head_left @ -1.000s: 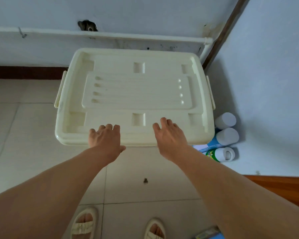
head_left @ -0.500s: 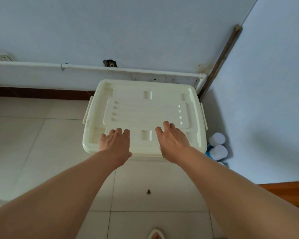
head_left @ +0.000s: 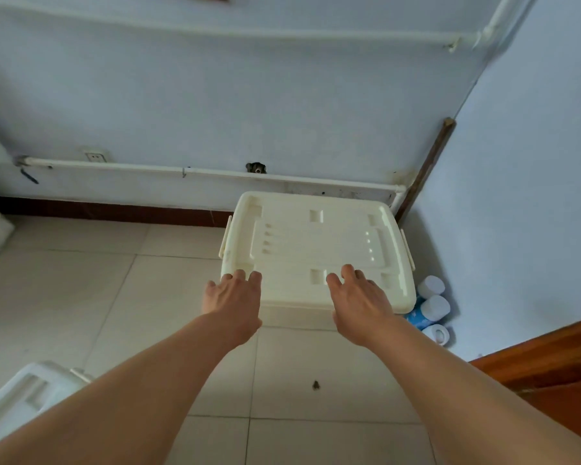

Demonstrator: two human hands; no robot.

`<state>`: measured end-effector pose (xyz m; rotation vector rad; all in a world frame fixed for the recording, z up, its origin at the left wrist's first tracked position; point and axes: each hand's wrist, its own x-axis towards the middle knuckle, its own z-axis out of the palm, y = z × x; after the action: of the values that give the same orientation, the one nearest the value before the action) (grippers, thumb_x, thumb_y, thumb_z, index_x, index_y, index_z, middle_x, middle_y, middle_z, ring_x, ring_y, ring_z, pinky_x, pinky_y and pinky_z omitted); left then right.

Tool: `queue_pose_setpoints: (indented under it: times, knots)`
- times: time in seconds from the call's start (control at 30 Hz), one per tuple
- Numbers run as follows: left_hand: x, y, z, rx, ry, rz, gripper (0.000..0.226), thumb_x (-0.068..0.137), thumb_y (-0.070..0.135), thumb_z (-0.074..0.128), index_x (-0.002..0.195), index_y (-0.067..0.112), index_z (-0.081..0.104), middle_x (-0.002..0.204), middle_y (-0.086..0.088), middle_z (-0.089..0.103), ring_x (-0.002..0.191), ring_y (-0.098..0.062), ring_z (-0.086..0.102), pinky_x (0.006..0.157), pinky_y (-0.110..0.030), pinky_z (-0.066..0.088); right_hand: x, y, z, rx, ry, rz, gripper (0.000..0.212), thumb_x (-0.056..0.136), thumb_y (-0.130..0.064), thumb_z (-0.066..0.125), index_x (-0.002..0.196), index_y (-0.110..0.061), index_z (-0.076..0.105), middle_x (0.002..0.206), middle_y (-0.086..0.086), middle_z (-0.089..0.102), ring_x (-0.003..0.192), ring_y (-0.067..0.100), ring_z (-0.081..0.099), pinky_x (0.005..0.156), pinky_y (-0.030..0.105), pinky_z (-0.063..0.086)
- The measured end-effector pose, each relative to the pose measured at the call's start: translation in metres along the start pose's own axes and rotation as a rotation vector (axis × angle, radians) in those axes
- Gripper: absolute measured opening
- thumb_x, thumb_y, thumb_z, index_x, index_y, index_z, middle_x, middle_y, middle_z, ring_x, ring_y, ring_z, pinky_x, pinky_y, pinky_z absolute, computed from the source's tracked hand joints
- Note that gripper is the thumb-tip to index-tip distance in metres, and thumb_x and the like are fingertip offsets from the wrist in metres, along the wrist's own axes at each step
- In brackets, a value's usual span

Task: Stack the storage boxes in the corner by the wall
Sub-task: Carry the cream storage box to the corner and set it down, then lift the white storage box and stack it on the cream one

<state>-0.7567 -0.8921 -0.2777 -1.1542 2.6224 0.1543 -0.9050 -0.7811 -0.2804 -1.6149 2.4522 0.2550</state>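
Two hands, the left hand [head_left: 233, 298] and right hand [head_left: 358, 302], lie flat and wide open at the near edge of the cream storage box [head_left: 316, 250], which sits in the corner near the wall. A hard shove could knock the bottles [head_left: 433, 305] just beside it.

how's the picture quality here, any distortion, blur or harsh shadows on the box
Head view: wide-angle lens bends the wall pipe and stretches the forearms at the bottom edge; light is soft and even, with only a faint shadow under the storage box lid's front lip and no glare; left hand and right hand look slightly soft.
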Motion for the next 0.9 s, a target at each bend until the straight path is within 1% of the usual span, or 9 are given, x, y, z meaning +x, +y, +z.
queue_pose_setpoints:
  times: [0.1, 0.23, 0.33, 0.5, 0.63, 0.73, 0.9]
  knots:
    - [-0.019, -0.016, -0.003, -0.022, 0.017, -0.034, 0.055, 0.084, 0.034, 0.063, 0.131, 0.018, 0.039, 0.124, -0.004, 0.051, 0.115, -0.022, 0.052, 0.095, -0.035, 0.04, -0.012, -0.017, -0.007, -0.004, -0.001, -0.023, 0.043, 0.085, -0.008, 0.053, 0.126, -0.009, 0.04, 0.125, 0.013, 0.039, 0.107, 0.027, 0.047, 0.083, 0.031, 0.041]
    - [-0.05, -0.032, -0.002, -0.068, 0.019, -0.077, 0.058, 0.084, 0.036, 0.063, 0.133, 0.019, 0.038, 0.124, -0.003, 0.051, 0.116, -0.022, 0.051, 0.096, -0.035, 0.04, -0.029, -0.036, -0.012, -0.025, 0.008, -0.051, 0.041, 0.084, -0.007, 0.054, 0.123, -0.009, 0.042, 0.125, 0.013, 0.039, 0.109, 0.027, 0.046, 0.081, 0.03, 0.039]
    - [-0.075, -0.042, 0.007, -0.089, 0.009, -0.12, 0.06, 0.084, 0.038, 0.063, 0.134, 0.019, 0.037, 0.125, -0.003, 0.05, 0.117, -0.023, 0.051, 0.096, -0.035, 0.039, -0.041, -0.05, -0.008, -0.042, 0.004, -0.078, 0.043, 0.085, -0.01, 0.056, 0.126, -0.009, 0.041, 0.128, 0.014, 0.038, 0.113, 0.028, 0.045, 0.085, 0.031, 0.04]
    - [-0.132, -0.059, 0.031, -0.131, -0.011, -0.218, 0.062, 0.085, 0.043, 0.061, 0.136, 0.018, 0.036, 0.128, -0.005, 0.05, 0.12, -0.024, 0.05, 0.098, -0.038, 0.038, -0.067, -0.08, 0.005, -0.062, 0.023, -0.149, 0.042, 0.085, -0.013, 0.058, 0.124, -0.01, 0.042, 0.127, 0.014, 0.039, 0.112, 0.029, 0.046, 0.086, 0.034, 0.041]
    - [-0.181, -0.083, 0.051, -0.161, -0.01, -0.31, 0.06, 0.087, 0.045, 0.057, 0.135, 0.017, 0.036, 0.129, -0.006, 0.05, 0.12, -0.025, 0.05, 0.099, -0.039, 0.038, -0.085, -0.119, 0.015, -0.097, 0.038, -0.233, 0.04, 0.086, -0.011, 0.055, 0.123, -0.009, 0.041, 0.124, 0.014, 0.039, 0.11, 0.029, 0.047, 0.086, 0.035, 0.042]
    - [-0.212, -0.106, 0.067, -0.183, -0.021, -0.377, 0.057, 0.087, 0.044, 0.057, 0.132, 0.017, 0.037, 0.126, -0.006, 0.051, 0.119, -0.026, 0.051, 0.097, -0.039, 0.038, -0.09, -0.153, 0.023, -0.125, 0.052, -0.29, 0.04, 0.087, -0.017, 0.057, 0.123, -0.01, 0.041, 0.124, 0.014, 0.039, 0.111, 0.028, 0.047, 0.088, 0.035, 0.042]
    - [-0.268, -0.166, 0.101, -0.205, -0.079, -0.532, 0.056, 0.086, 0.042, 0.06, 0.13, 0.015, 0.038, 0.125, -0.006, 0.05, 0.118, -0.026, 0.05, 0.094, -0.037, 0.039, -0.096, -0.234, 0.046, -0.169, 0.005, -0.424, 0.046, 0.086, -0.017, 0.058, 0.127, -0.011, 0.037, 0.128, 0.013, 0.037, 0.114, 0.027, 0.045, 0.09, 0.033, 0.041]
